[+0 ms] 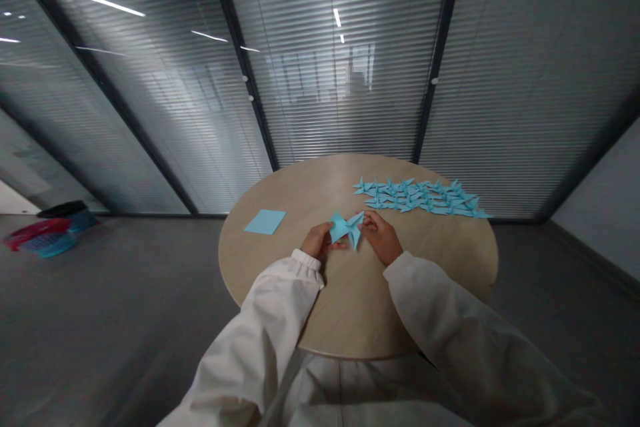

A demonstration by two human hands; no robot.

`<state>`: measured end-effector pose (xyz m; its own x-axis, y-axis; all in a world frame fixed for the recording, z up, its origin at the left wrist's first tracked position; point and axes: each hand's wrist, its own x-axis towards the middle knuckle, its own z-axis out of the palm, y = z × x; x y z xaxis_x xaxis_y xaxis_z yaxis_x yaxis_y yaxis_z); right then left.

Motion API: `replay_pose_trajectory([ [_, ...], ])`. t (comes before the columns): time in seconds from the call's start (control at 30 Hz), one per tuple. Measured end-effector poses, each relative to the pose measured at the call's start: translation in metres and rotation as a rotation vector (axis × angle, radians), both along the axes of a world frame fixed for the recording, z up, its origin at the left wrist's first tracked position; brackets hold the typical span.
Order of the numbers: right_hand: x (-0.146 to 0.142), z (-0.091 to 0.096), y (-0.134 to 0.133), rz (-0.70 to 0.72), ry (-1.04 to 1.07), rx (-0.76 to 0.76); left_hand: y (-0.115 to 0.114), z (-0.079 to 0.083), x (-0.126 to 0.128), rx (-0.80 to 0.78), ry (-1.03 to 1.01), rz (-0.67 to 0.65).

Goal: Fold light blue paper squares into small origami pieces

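Observation:
Between my two hands is a partly folded blue origami paper (340, 227), with pointed flaps spreading to the right and downward. My left hand (317, 240) grips its left side, fingers partly hidden beneath the paper. On the other side, my right hand (381, 235) pinches a flap at the right edge between thumb and fingertips. A flat blue paper sheet (265, 221) lies to the left of my hands. Rows of finished blue origami figures (417, 196) with pointed tips sit close together at the back right of the round table (360, 313).
A glass partition with blinds (345, 127) stands just behind the table. On the floor at far left are a blue basket with a red cloth or bag over it (43, 237) and a dark-rimmed bin (75, 213). A pale wall (600, 193) rises at the right.

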<state>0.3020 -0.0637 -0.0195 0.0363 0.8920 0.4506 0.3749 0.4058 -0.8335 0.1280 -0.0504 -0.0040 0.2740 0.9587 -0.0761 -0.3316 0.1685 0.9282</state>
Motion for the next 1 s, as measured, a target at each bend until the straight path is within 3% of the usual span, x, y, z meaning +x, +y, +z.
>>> replay_pose_trajectory([
  [0.27, -0.001, 0.0, 0.0, 0.012, 0.012, 0.013, 0.001, -0.002, 0.0, -0.003, 0.07, 0.081],
  [0.6, 0.0, -0.004, 0.003, -0.026, 0.009, 0.009, 0.005, -0.007, -0.003, 0.002, 0.084, 0.043],
  [0.83, 0.002, -0.006, 0.004, -0.042, 0.029, 0.027, 0.013, -0.017, -0.007, 0.023, 0.07, 0.095],
  [1.0, 0.002, -0.006, 0.006, -0.046, 0.042, 0.013, 0.013, -0.015, -0.007, 0.034, 0.095, 0.102],
])
